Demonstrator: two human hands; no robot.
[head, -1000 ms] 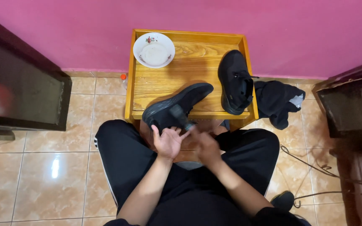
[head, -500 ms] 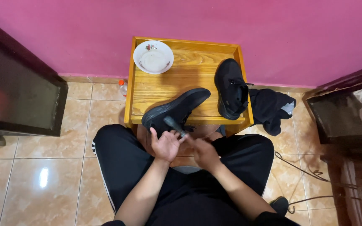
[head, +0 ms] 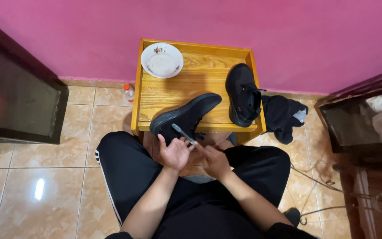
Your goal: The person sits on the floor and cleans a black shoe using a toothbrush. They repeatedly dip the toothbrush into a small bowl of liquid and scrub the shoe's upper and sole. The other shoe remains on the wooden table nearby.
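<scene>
A black shoe [head: 186, 116] lies on its side at the front edge of a small wooden table [head: 200, 84], its near end overhanging toward me. My left hand [head: 174, 153] grips that near end from below, fingers spread against it. My right hand [head: 214, 162] holds a thin grey brush-like tool [head: 182, 133] whose tip rests on the shoe just above my left fingers. A second black shoe [head: 243, 95] lies on the table's right side.
A white bowl [head: 162, 60] stands at the table's back left corner. Dark cloth [head: 283, 116] lies on the tiled floor right of the table, and a small bottle [head: 129, 92] on its left. Dark cabinets flank both sides, with cables [head: 319, 186] at the lower right. A pink wall is behind.
The tool's tip has slid from the middle of the shoe toward its near end. Both hands stay at the shoe, and the view has shifted slightly.
</scene>
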